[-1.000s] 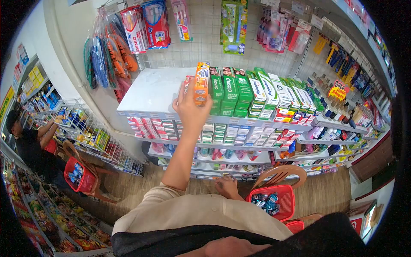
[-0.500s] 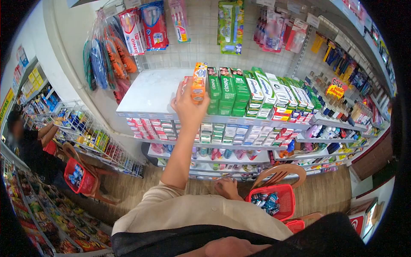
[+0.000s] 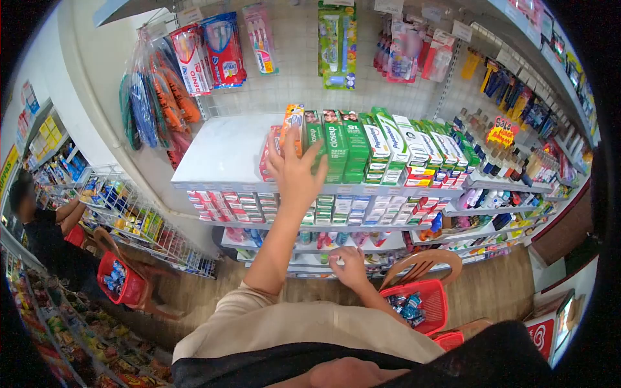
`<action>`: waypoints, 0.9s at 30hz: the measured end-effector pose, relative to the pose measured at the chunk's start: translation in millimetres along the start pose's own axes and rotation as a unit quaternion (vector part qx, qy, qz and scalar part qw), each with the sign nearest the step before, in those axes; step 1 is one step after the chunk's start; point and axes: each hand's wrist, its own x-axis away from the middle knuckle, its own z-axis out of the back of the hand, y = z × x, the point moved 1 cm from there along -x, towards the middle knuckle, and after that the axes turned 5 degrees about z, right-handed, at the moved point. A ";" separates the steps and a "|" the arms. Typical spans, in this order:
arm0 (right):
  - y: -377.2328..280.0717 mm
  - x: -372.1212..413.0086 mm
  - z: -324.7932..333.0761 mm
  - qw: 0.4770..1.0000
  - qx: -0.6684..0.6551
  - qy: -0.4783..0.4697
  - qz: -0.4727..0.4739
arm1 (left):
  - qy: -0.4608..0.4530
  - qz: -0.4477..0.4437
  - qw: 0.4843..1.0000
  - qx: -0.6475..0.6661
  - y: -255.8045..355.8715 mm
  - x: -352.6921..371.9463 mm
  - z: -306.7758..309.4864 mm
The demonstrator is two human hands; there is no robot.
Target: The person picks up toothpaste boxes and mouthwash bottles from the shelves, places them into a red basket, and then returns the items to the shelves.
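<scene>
Left hand (image 3: 299,171) spread before an orange carton (image 3: 294,119)

The white display shelf (image 3: 223,152) runs across the view, its top board smooth and slightly glossy, with a wire grid (image 3: 297,77) behind it. Below, a red plastic basket (image 3: 435,299) with latticed walls holds crinkled bluish packs (image 3: 406,309).

Along the top board stand green cartons (image 3: 335,155) and white-and-green cartons (image 3: 378,152), sharp-edged and printed. A red carton (image 3: 266,161) stands at the left end of the row.

The left hand is at the row, fingers parted and clamped on nothing that shows; whether a fingertip touches the orange carton cannot be told. The right hand (image 3: 351,266) hangs lower, before the under-shelves, fingers curled — whether they meet or hold something is unclear.

The orange carton stands between the red carton and the green ones, partly behind the left fingers. It looks like thin, coated card — likely light, fairly stiff, a little slippery, easily dented. The two narrow sides near the top seem the best hold.
</scene>
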 end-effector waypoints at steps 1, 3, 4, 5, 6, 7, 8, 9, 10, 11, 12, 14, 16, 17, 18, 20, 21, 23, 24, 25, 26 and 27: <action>4.4 6.1 -5.4 1.000 -0.001 -0.003 -0.002 | 0.001 0.000 1.000 0.002 -1.1 -1.0 -1.3; 15.6 18.2 -13.3 1.000 0.000 -0.005 -0.003 | 0.004 0.005 1.000 -0.008 -3.0 -2.5 -3.5; 21.3 24.8 -17.3 1.000 0.000 -0.013 -0.021 | 0.006 0.008 1.000 -0.003 -3.2 -3.5 -3.3; 23.5 29.4 -17.7 0.999 -0.001 -0.022 -0.039 | 0.006 0.008 1.000 -0.003 -4.0 -3.5 -3.5; 26.2 33.3 -17.0 0.999 -0.001 -0.022 -0.039 | 0.010 0.009 1.000 -0.006 -4.9 -3.4 -3.7; 29.4 36.8 -16.2 0.998 0.003 -0.037 -0.049 | 0.014 0.010 1.000 -0.009 -5.3 -3.4 -4.0; 31.5 38.7 -14.9 0.997 0.007 -0.050 -0.059 | 0.013 0.017 1.000 -0.013 -4.2 -3.4 -4.0; 33.6 39.6 -13.7 0.997 0.006 -0.050 -0.060 | 0.012 0.017 1.000 -0.013 -2.8 -3.5 -4.4; 35.8 40.0 -12.6 0.997 0.010 -0.055 -0.059 | 0.024 0.024 0.999 -0.015 -1.5 -3.6 -4.7; 38.5 40.5 -11.8 0.996 0.014 -0.061 -0.058 | 0.036 0.032 0.999 -0.018 -0.1 -3.7 -5.0; 41.6 40.1 -11.2 0.996 0.014 -0.061 -0.059 | 0.040 0.039 0.998 -0.021 1.4 -3.7 -5.5; 48.2 37.1 -11.5 0.996 0.006 -0.079 -0.049 | 0.048 0.051 0.997 -0.025 4.9 -3.9 -6.5; 55.4 35.0 -12.5 0.995 0.011 -0.085 -0.043 | 0.052 0.078 0.995 -0.039 8.9 -2.0 -6.0; 57.8 33.8 -12.4 0.995 0.016 -0.091 -0.038 | 0.053 0.080 0.995 -0.041 11.7 -1.4 -4.1; 60.2 32.5 -12.1 0.995 0.016 -0.093 -0.036 | 0.049 0.094 0.993 -0.044 14.5 -1.2 -1.9; 64.4 29.4 -11.3 0.994 0.031 -0.103 -0.034 | 0.046 0.110 0.992 -0.049 19.2 -0.9 0.7; 65.9 29.1 -10.2 0.993 0.031 -0.105 -0.033 | 0.040 0.116 0.991 -0.056 21.2 0.0 1.6; 68.0 28.0 -6.9 0.995 0.032 -0.095 -0.024 | 0.035 0.125 0.989 -0.066 22.6 1.9 0.7; 68.5 26.9 -5.4 0.994 0.031 -0.098 -0.023 | 0.034 0.127 0.988 -0.078 22.1 3.2 -0.1; 68.9 25.9 -4.0 0.994 0.032 -0.100 -0.020 | 0.034 0.129 0.987 -0.089 22.2 4.2 -1.0; 71.5 26.5 -3.4 0.994 0.033 -0.103 -0.016 | 0.034 0.131 0.986 -0.093 23.3 4.8 -1.8; 76.1 26.1 -4.2 0.994 0.032 -0.107 -0.015 | 0.033 0.141 0.984 -0.099 24.6 5.0 -2.1</action>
